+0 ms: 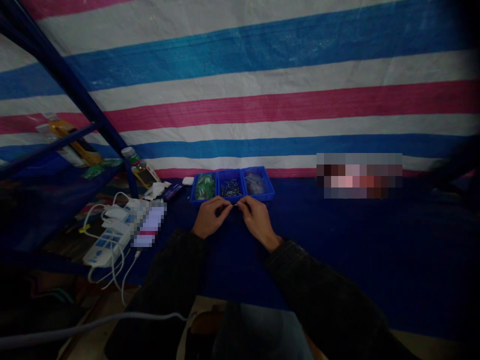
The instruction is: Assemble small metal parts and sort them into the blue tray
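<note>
While both hands meet above the blue desk (322, 255), the left hand (211, 216) and right hand (258, 220) pinch a small thin piece (235, 204) between their fingers, just in front of a three-section blue tray (245, 198).

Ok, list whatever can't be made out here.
All in the head view:
Small piece: tiny, partly covered by fingertips of the left hand and right hand.
Phone screen: pixelated.
Patch at right: pixelated.
Contents of the tray's right compartment: blurred.
</note>
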Available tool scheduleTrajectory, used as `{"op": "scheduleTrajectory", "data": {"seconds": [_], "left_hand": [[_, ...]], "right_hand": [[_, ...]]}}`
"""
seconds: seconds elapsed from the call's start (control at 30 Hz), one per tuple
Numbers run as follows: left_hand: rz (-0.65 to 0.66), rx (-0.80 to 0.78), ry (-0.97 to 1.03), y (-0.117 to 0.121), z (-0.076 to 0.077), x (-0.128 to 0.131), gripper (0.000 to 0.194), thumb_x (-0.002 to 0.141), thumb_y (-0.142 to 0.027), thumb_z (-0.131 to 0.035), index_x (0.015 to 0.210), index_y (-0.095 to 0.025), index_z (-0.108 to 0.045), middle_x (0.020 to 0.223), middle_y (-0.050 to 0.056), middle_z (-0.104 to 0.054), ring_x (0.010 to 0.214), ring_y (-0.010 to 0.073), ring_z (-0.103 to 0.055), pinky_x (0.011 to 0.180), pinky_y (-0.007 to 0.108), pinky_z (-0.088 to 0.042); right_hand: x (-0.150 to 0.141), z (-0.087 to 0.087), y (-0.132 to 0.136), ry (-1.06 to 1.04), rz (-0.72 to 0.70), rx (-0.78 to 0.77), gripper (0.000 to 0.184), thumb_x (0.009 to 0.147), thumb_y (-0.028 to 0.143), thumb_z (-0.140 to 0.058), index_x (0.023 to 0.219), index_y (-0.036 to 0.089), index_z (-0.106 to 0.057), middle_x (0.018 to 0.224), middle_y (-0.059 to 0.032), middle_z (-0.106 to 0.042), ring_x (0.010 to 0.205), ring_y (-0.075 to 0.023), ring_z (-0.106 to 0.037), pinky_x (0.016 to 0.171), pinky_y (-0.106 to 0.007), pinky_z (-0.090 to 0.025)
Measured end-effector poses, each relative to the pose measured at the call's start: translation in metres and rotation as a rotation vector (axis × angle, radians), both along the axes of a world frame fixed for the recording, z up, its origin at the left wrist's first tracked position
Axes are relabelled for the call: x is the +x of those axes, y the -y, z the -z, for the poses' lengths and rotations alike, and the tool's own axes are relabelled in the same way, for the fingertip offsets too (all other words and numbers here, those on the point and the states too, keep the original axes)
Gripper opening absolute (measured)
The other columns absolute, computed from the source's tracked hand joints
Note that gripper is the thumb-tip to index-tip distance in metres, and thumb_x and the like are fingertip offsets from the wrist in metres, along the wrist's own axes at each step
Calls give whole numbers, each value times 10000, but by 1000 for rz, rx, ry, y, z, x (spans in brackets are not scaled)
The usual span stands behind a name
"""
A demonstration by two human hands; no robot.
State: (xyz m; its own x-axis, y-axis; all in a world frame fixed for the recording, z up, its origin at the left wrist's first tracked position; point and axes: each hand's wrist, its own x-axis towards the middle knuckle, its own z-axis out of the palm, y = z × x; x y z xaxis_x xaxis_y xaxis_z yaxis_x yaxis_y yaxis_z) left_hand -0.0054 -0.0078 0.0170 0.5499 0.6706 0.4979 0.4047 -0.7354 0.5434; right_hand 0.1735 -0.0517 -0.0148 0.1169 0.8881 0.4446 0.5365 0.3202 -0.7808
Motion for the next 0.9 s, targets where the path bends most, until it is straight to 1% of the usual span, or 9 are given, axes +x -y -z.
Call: {"op": "scheduleTrajectory", "data": {"seconds": [0.1,0.17,0.33,0.53,0.73,0.9], "left_hand": [[-16,-2,-2,-1,0,-1,196,986,-296,-569,906,-170,-697,827,38,-665,717,141,-586,679,271,-462],[-24,-4,2,-1,0,-1,187,983,-289,-573,905,-169,-694,830,37,-663,721,140,-590,674,267,-460],[-19,-11,-6,-1,1,0,188,983,-289,-573,910,-168,-696,825,33,-657,724,138,-590,669,261,-453],[-10,-9,-7,0,0,1,190,985,-286,-570,910,-169,-699,829,34,-663,723,138,-588,675,264,-453],[-11,-1,-10,-1,1,0,186,982,-288,-580,910,-168,-702,819,31,-656,706,132,-577,660,258,-446],[-14,-1,0,-2,4,-1,184,983,-291,-578,909,-169,-693,814,26,-647,705,133,-569,643,255,-429]], "right_hand": [[-1,-1,1,-53,-54,19,140,979,280,-505,999,232,-635,919,-38,-715,815,-209,-656,760,-317,-477],[-2,-1,1,-66,-80,33,147,966,260,-512,1063,234,-619,973,-45,-717,855,-212,-663,764,-316,-483],[-3,-1,2,-48,-77,42,103,958,235,-499,960,233,-603,912,-39,-698,852,-216,-652,758,-315,-468],[-3,-1,2,-21,-41,9,117,970,244,-482,956,236,-598,897,-31,-693,825,-212,-641,751,-312,-448],[-2,1,1,15,-10,-21,189,1002,289,-449,877,236,-581,811,-14,-665,751,-196,-616,714,-295,-416],[-1,-2,2,5,11,-42,278,1021,350,-446,803,226,-568,741,-8,-630,706,-185,-594,687,-291,-399]]}}
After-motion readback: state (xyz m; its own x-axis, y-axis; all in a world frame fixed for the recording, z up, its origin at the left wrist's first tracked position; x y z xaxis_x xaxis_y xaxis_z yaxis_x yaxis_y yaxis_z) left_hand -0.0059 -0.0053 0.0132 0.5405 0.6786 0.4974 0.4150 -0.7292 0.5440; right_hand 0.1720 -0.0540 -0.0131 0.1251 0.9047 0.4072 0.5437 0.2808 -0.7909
